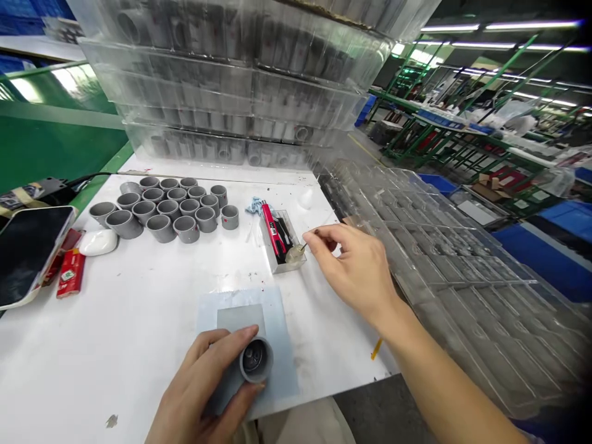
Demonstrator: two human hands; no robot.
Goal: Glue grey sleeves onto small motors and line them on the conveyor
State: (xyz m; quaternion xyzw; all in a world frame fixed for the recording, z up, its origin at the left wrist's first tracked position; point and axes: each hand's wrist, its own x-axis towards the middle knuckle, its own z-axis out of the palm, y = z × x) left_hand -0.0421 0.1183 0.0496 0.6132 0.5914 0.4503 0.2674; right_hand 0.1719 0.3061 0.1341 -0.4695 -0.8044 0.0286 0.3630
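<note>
My left hand [203, 388] is wrapped round a short grey plastic tube [256, 359], its open end facing me, over a pale blue mat [277, 314] near the table's front edge. My right hand [356, 265] reaches to a small clear tray [277, 262] and pinches a thin tool [303, 248] at the tray's right end. A red marker [271, 227] lies in that tray. Several more grey tubes [161, 209] stand upright in a cluster at the back left of the white table [139, 308].
A stack of clear plastic trays [231, 80] filled with tubes stands at the back. Empty clear trays [439, 259] lie to the right. A phone [28, 250], a white mouse [98, 242] and a red lighter [69, 274] sit at the left edge.
</note>
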